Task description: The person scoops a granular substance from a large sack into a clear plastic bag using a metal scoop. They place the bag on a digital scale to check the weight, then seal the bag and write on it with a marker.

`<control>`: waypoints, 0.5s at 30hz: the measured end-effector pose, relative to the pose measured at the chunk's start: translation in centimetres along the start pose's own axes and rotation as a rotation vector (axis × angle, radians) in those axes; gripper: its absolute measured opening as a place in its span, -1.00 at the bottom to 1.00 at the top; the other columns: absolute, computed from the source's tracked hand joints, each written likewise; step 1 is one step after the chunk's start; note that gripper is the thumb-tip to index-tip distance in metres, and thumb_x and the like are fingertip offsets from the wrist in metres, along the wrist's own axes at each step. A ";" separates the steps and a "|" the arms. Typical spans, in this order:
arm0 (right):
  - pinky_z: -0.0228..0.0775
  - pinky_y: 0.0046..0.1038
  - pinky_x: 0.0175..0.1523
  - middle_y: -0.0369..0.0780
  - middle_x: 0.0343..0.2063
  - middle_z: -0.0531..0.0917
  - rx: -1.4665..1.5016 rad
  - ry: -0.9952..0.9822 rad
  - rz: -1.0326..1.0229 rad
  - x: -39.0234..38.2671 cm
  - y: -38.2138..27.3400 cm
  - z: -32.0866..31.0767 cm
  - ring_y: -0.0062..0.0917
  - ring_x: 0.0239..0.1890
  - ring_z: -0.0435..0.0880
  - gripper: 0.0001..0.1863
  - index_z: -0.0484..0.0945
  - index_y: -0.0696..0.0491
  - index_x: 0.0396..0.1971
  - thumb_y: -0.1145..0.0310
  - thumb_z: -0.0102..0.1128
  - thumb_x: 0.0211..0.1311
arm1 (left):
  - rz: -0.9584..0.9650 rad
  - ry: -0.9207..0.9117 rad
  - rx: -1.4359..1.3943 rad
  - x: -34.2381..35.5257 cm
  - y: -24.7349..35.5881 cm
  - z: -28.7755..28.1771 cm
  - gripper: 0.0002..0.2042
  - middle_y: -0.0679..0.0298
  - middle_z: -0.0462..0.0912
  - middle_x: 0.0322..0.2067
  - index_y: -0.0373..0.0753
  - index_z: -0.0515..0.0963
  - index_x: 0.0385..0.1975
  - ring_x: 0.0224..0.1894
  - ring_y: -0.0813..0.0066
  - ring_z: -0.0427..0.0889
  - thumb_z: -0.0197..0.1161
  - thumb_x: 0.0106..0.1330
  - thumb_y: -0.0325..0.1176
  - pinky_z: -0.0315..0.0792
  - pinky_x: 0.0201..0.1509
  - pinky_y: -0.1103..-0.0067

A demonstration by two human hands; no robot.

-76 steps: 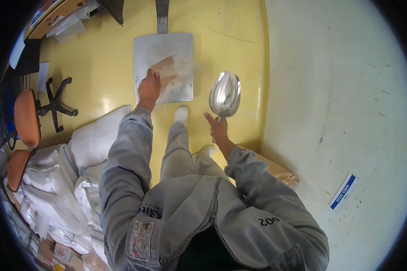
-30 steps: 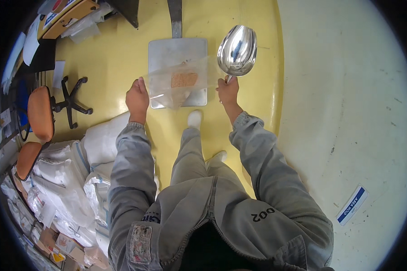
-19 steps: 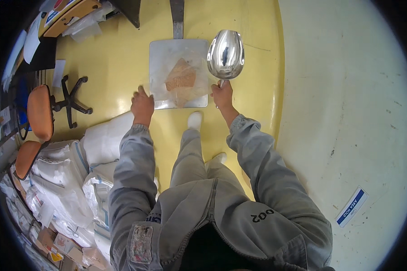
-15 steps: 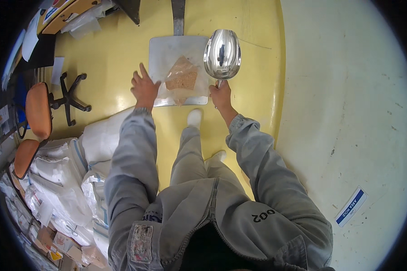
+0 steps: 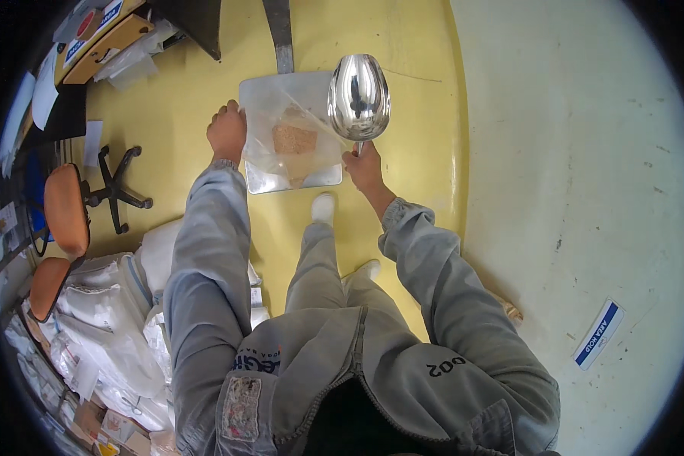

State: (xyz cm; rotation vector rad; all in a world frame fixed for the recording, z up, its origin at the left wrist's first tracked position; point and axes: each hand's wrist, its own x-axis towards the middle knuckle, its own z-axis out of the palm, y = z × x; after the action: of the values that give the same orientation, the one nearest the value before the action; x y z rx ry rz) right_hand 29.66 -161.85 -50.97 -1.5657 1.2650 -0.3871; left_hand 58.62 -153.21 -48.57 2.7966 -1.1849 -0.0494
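A clear plastic bag (image 5: 270, 114) with tan, grainy material (image 5: 294, 140) in its lower part lies on the square metal plate of a platform scale (image 5: 260, 182). My left hand (image 5: 226, 135) is at the plate's left edge, fingers curled closed on the bag's side. My right hand (image 5: 365, 166), right of the plate, grips the short handle of a shiny metal scoop (image 5: 359, 99), its rounded back facing up. The bag's right edge reaches close to the right fingers; whether they pinch it too, I cannot tell.
The scale's dark metal post (image 5: 281, 45) rises at the far side. An orange office chair (image 5: 67, 209) with a black base stands left. White sacks (image 5: 102, 319) are piled at lower left. A desk (image 5: 110, 49) fills the upper left corner. A pale wall (image 5: 562, 152) is on the right.
My left hand was spread open beside the bag; its fingers have now closed at the bag's side. The bag looks pulled wider. The scoop stays in my right hand.
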 end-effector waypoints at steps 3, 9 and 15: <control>0.41 -0.49 -0.57 -0.24 -0.61 0.43 0.017 0.000 -0.051 0.1 0.8 0.2 -0.59 -0.67 0.46 -0.74 0.29 0.19 -0.36 0.49 0.15 -0.03 | 0.278 0.221 -0.019 -2.8 2.8 -1.8 -0.49 0.07 0.48 -0.11 -0.24 0.38 0.00 -0.02 0.13 0.44 0.31 0.04 -0.18 0.30 0.05 0.31; 0.44 -0.47 -0.57 -0.23 -0.62 0.45 -0.022 0.003 -0.072 -0.4 0.8 0.4 -0.54 -0.67 0.51 -0.74 0.30 0.20 -0.37 0.46 0.16 -0.03 | 0.726 -0.298 -0.071 -10.4 5.8 1.3 -0.56 0.16 0.60 -0.29 -0.19 0.48 -0.08 -0.13 0.24 0.55 0.25 -0.02 -0.24 0.11 0.29 0.21; 0.42 -0.30 -0.32 -0.09 -0.50 0.56 -0.039 -0.059 -0.041 -2.1 -0.5 -1.5 -0.27 -0.46 0.59 -0.54 0.38 0.19 -0.18 0.33 0.31 -0.08 | 0.705 -0.615 0.126 -13.3 5.3 0.7 -0.61 0.20 0.59 -0.30 -0.17 0.48 -0.16 -0.14 0.28 0.56 0.28 -0.03 -0.22 0.11 0.29 0.19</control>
State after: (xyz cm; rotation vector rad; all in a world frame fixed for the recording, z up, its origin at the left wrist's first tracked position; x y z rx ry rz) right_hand 27.94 -160.86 -49.17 -1.6262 1.2029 -0.3413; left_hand 45.58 -147.37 -48.86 2.3325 -2.2995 -0.8358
